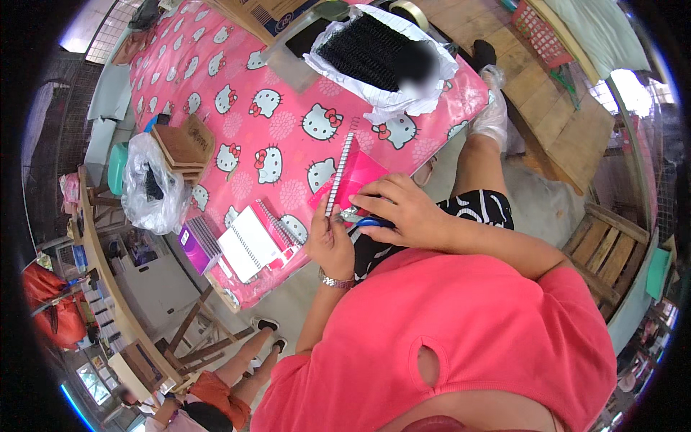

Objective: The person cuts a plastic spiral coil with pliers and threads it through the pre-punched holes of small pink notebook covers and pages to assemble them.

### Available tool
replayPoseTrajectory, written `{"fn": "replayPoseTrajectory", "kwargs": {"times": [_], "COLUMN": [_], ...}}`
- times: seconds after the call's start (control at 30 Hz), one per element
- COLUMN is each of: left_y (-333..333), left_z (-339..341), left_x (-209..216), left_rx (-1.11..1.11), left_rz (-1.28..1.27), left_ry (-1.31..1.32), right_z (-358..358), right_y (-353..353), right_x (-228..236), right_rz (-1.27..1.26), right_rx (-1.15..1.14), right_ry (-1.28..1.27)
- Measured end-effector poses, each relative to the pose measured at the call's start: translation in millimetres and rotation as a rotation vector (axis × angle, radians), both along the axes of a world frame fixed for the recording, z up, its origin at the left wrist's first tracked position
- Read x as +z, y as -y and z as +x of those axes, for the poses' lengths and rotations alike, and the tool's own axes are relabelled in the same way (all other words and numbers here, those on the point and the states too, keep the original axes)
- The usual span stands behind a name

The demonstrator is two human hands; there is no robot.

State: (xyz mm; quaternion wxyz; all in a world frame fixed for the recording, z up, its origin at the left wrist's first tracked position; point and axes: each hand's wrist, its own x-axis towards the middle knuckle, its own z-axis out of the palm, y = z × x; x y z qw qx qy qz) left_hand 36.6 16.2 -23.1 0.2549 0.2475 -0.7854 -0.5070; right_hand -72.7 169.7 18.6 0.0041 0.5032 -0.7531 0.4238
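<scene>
Left hand (331,243) clamped on pink spiral notebook (363,171) (at its 12 o'clock), right-hand (409,212) fingers wrapped round blue-handled pliers (373,222): best brace the coil (341,169) steady, fingertips clear of jaws.

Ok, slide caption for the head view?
Left hand holding a pink spiral notebook, right hand a blue-handled tool near the coil.

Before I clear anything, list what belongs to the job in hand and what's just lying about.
In the job:
pink spiral notebook, in the left hand
blue-handled tool, in the right hand

Probably just lying about:
cardboard box
red basket
slatted wooden seat
</scene>
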Motion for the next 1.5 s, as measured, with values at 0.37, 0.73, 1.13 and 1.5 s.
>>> {"fn": "replayPoseTrajectory", "kwargs": {"times": [0.37,0.73,1.13,1.5], "left_y": [-3.0,40.8,37.1,-8.5], "left_z": [14.4,-31.3,-9.3,52.4], "left_x": [6.6,87.6,18.4,-29.9], "left_rx": [-0.062,-0.379,-0.109,0.046], "left_rz": [-0.409,-0.748,-0.363,1.18], "left_ry": [0.059,0.273,0.386,0.314], "right_z": [12.5,4.4,10.8,19.8], "right_y": [-5.1,-43.6,-17.1,-3.6], "right_x": [25.8,-5.6,-27.1,-36.2], "right_rz": [0.333,-0.018,0.544,0.6], "right_rx": [0.158,0.152,0.089,0.078], "right_ry": [1.3,1.587,0.036,-0.33]}}
